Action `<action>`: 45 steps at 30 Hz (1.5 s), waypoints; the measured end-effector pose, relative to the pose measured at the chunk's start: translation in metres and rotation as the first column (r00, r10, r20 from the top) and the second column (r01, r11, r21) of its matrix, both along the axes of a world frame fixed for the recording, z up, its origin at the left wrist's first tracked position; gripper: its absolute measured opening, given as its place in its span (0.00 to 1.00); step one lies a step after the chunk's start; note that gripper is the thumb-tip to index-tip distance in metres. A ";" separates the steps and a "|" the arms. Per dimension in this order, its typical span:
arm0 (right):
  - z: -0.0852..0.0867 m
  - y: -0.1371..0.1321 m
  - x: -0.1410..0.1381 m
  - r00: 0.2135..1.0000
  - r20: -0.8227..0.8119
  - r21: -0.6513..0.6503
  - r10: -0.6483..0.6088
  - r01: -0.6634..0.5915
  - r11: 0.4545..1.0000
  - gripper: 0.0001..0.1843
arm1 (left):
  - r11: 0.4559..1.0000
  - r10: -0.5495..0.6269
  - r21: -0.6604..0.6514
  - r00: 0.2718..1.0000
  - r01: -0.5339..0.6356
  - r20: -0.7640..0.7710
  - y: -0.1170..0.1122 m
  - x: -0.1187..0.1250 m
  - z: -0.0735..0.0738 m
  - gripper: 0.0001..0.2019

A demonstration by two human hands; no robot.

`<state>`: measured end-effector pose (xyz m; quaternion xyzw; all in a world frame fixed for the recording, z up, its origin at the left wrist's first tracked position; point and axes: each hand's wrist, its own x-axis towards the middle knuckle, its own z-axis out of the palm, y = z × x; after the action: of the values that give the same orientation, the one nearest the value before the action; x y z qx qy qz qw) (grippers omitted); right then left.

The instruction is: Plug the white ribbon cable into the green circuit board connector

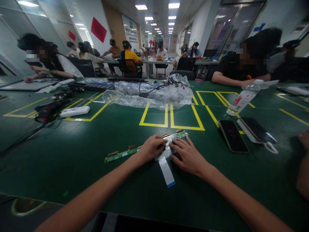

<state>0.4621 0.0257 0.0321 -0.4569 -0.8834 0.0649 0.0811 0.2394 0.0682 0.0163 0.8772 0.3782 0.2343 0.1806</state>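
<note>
A long narrow green circuit board (122, 153) lies on the green table (72, 167) in front of me. A white flat ribbon cable (166, 169) with a blue tip runs from the board's middle toward me. My left hand (152, 147) rests on the board with its fingers curled and pinched at the cable's connector. My right hand (187, 154) lies just right of it, fingers pressed down on the board and the cable's top end.
Two phones (233, 135) and a plastic water bottle (242, 99) lie at the right. Crumpled clear plastic bags with black cables (154, 93) sit behind yellow tape boxes. A white device (74, 111) and black gear lie left. Other people sit around the tables.
</note>
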 end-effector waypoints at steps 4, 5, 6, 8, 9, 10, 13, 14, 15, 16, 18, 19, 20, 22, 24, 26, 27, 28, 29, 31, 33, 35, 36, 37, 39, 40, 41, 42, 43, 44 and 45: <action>0.000 -0.007 -0.003 1.000 0.003 0.033 -0.026 0.025 0.999 0.29 | 1.000 -0.019 -0.008 1.000 0.019 0.005 0.001 -0.001 0.001 0.07; 0.000 -0.008 -0.005 0.999 0.006 0.042 -0.034 0.034 0.999 0.30 | 1.000 -0.024 -0.005 1.000 0.024 0.004 0.001 -0.001 0.000 0.07; -0.001 -0.009 -0.006 0.999 0.009 0.053 -0.043 0.043 0.998 0.30 | 1.000 -0.030 -0.001 1.000 0.030 0.003 0.001 -0.002 0.000 0.08; -0.001 -0.011 -0.008 0.998 0.015 0.069 -0.056 0.055 0.996 0.29 | 0.999 -0.044 0.006 0.999 0.044 0.000 0.001 -0.002 -0.002 0.09; -0.002 -0.011 -0.010 0.998 0.017 0.075 -0.062 0.061 0.995 0.29 | 0.999 -0.049 0.007 0.999 0.049 -0.002 0.001 -0.002 -0.002 0.09; -0.003 -0.012 -0.011 0.997 0.019 0.082 -0.070 0.068 0.994 0.28 | 0.999 -0.050 0.007 0.999 0.051 -0.005 0.001 -0.002 -0.002 0.10; -0.005 -0.012 -0.013 0.996 0.020 0.100 -0.087 0.084 0.991 0.27 | 0.999 -0.043 0.003 0.999 0.043 -0.020 0.001 -0.002 -0.001 0.10; -0.006 -0.012 -0.013 0.996 0.018 0.105 -0.088 0.086 0.991 0.28 | 0.999 -0.043 0.005 0.999 0.043 -0.022 0.001 -0.002 -0.001 0.10; -0.007 -0.012 -0.012 0.996 0.014 0.108 -0.087 0.085 0.990 0.27 | 0.999 -0.046 0.011 0.999 0.046 -0.021 0.001 -0.002 -0.002 0.10; -0.007 -0.011 -0.011 0.996 0.010 0.111 -0.084 0.083 0.990 0.27 | 0.998 -0.053 0.021 0.998 0.053 -0.018 0.001 -0.002 -0.003 0.11; -0.009 -0.010 -0.008 0.997 -0.003 0.114 -0.077 0.077 0.990 0.27 | 0.996 -0.068 0.050 0.998 0.069 -0.008 0.002 -0.002 -0.005 0.11; -0.010 -0.009 -0.006 0.997 -0.011 0.113 -0.072 0.073 0.991 0.26 | 0.995 -0.076 0.068 0.997 0.076 -0.006 0.003 -0.002 -0.007 0.12; -0.011 -0.008 -0.004 0.998 -0.019 0.109 -0.064 0.066 0.992 0.26 | 0.993 -0.082 0.083 0.997 0.083 -0.009 0.003 -0.002 -0.009 0.12; -0.012 -0.006 0.000 0.998 -0.035 0.097 -0.049 0.052 0.994 0.25 | 0.990 -0.088 0.108 0.996 0.090 -0.023 0.003 -0.002 -0.010 0.14; -0.012 -0.005 0.002 0.998 -0.053 0.086 -0.035 0.040 0.996 0.24 | 0.988 -0.081 0.124 0.995 0.087 -0.051 0.001 -0.002 -0.010 0.15; -0.012 -0.005 0.004 0.996 -0.081 0.080 -0.021 0.028 0.996 0.24 | 0.988 -0.069 0.129 0.993 0.081 -0.093 -0.004 -0.002 -0.006 0.16; -0.011 -0.005 0.004 0.995 -0.101 0.079 -0.011 0.019 0.997 0.24 | 0.989 -0.061 0.127 0.991 0.076 -0.117 -0.008 -0.002 -0.004 0.17; -0.010 -0.006 0.004 0.992 -0.123 0.078 0.002 0.007 0.997 0.24 | 0.990 -0.055 0.119 0.988 0.073 -0.143 -0.012 -0.003 -0.001 0.17; -0.008 -0.007 0.004 0.989 -0.147 0.078 0.016 -0.004 0.997 0.24 | 0.992 -0.046 0.110 0.985 0.065 -0.166 -0.016 -0.004 0.002 0.17; -0.004 -0.009 0.005 0.979 -0.197 0.073 0.041 -0.027 0.997 0.22 | 0.995 -0.016 0.089 0.979 0.035 -0.203 -0.024 -0.009 0.006 0.17; 0.000 -0.011 0.005 0.969 -0.244 0.057 0.046 -0.033 0.998 0.20 | 0.997 0.020 0.071 0.972 -0.003 -0.233 -0.031 -0.016 0.009 0.17; 0.003 -0.011 0.007 0.963 -0.267 0.036 0.036 -0.028 0.999 0.19 | 0.996 0.069 0.064 0.963 -0.054 -0.261 -0.036 -0.028 0.009 0.18; 0.003 -0.011 0.008 0.962 -0.270 0.026 0.032 -0.026 0.999 0.18 | 0.994 0.101 0.063 0.956 -0.087 -0.275 -0.038 -0.036 0.009 0.18; 0.004 -0.011 0.009 0.963 -0.270 0.018 0.028 -0.024 1.000 0.18 | 0.990 0.141 0.067 0.947 -0.127 -0.290 -0.040 -0.046 0.008 0.18; 0.003 -0.010 0.011 0.963 -0.267 0.007 0.024 -0.023 1.000 0.18 | 0.971 0.239 0.079 0.916 -0.226 -0.321 -0.042 -0.070 0.006 0.20; 0.003 -0.009 0.013 0.964 -0.267 0.004 0.023 -0.023 1.000 0.17 | 0.956 0.294 0.086 0.895 -0.282 -0.336 -0.043 -0.084 0.004 0.22; 0.003 -0.009 0.014 0.963 -0.267 0.002 0.021 -0.021 1.000 0.17 | 0.936 0.350 0.091 0.869 -0.340 -0.350 -0.044 -0.100 0.003 0.23; 0.003 -0.008 0.015 0.963 -0.268 0.002 0.019 -0.019 1.000 0.17 | 0.910 0.409 0.095 0.837 -0.404 -0.363 -0.045 -0.118 0.001 0.25; 0.004 -0.008 0.015 0.963 -0.267 0.002 0.018 -0.018 1.000 0.16 | 0.879 0.466 0.094 0.801 -0.468 -0.375 -0.046 -0.136 -0.001 0.26; 0.004 -0.008 0.015 0.964 -0.267 0.001 0.015 -0.015 1.000 0.16 | 0.845 0.517 0.090 0.764 -0.527 -0.385 -0.048 -0.153 -0.002 0.27; 0.004 -0.008 0.015 0.964 -0.266 0.001 0.012 -0.012 1.000 0.16 | 0.810 0.562 0.085 0.727 -0.580 -0.394 -0.049 -0.170 -0.003 0.28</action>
<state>0.4775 0.0174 0.0361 -0.4387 -0.8673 0.1264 0.1983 0.0694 0.0190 0.0128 0.7426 0.6632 0.0854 0.0378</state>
